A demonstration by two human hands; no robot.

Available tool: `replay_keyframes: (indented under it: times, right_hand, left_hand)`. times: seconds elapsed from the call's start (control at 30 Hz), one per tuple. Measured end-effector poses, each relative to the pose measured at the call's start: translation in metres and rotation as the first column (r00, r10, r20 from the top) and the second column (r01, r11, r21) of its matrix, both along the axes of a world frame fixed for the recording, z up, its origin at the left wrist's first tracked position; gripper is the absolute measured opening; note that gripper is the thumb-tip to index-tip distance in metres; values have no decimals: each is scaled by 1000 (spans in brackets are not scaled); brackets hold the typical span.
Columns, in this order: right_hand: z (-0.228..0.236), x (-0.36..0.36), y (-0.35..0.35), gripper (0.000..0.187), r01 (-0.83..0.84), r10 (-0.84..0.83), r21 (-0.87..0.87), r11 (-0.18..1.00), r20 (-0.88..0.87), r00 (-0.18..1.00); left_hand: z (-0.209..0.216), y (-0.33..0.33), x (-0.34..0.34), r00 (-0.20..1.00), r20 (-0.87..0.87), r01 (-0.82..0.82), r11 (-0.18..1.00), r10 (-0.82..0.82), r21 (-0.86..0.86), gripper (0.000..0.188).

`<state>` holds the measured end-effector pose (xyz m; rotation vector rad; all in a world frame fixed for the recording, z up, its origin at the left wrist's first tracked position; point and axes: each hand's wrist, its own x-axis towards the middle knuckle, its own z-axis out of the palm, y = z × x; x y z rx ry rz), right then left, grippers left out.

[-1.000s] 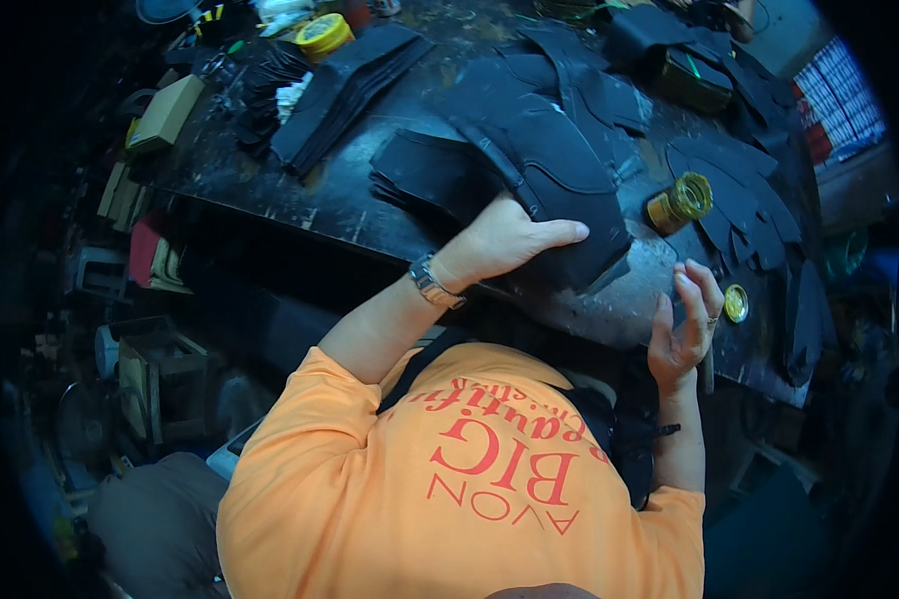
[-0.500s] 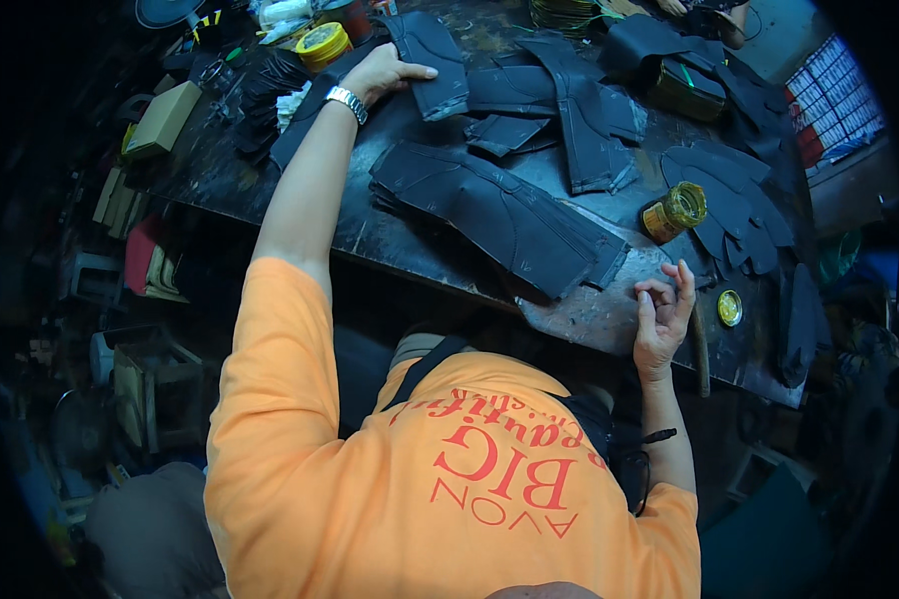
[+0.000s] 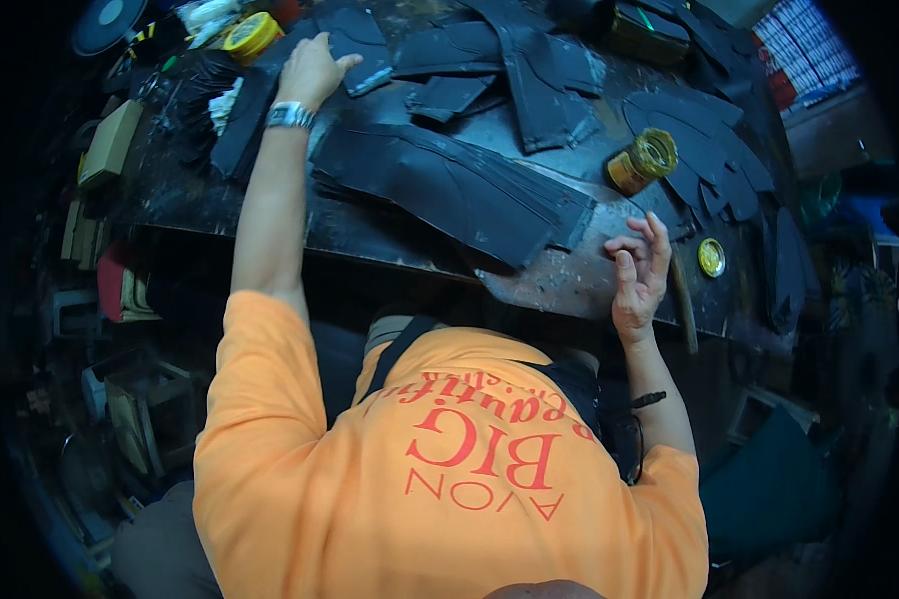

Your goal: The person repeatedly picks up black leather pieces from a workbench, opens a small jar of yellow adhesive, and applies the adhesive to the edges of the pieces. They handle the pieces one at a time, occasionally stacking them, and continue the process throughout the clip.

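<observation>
My left hand (image 3: 315,72) reaches far out over the table's back left, fingers spread. It lies at the near left edge of a black leather-like panel (image 3: 352,38), beside a long black strip (image 3: 242,125); firm contact I cannot make out. Close to the front edge hovers my right hand (image 3: 641,272), thumb raised, fingers loosely bent and apart, with nothing seen in it. Between the hands lies a fanned stack of black stitched panels (image 3: 449,190). Beyond my right hand stands an uncovered, yellow-smeared jar (image 3: 644,160). A round yellow lid (image 3: 711,258) lies to its right.
More black cut pieces (image 3: 704,150) cover the right side, others (image 3: 544,80) the back middle. A wooden handle (image 3: 684,304) juts over the front edge. At the left are a yellow tub (image 3: 252,38) and a tan box (image 3: 110,145). A teal-covered thing (image 3: 774,484) stands lower right.
The whole view has shifted, so the table sits further up and left. My left hand has drawn slightly nearer relative to the back panel. My right hand keeps about the same pose.
</observation>
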<state>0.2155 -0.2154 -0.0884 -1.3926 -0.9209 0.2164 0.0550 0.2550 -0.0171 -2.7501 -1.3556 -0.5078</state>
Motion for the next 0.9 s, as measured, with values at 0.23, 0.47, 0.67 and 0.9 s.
replay_keyframes:
  times: [0.23,0.47,0.67,0.9]
  right_hand:
    - [47,40,7,53,102,-81,-51,993,312,946]
    - [91,112,45,56,473,-72,-267,840,809,584]
    - [84,120,68,57,586,146,-455,670,855,498]
    - [99,96,47,22,494,-314,-89,865,671,672]
  left_hand:
    - [27,-196,-19,583,56,803,563,-811,-196,60]
    - [22,-212,-10,601,160,796,567,-783,-210,45]
    - [56,-204,-12,559,270,824,489,-784,-287,36]
    - [133,-213,-41,440,509,846,152,-740,-511,27]
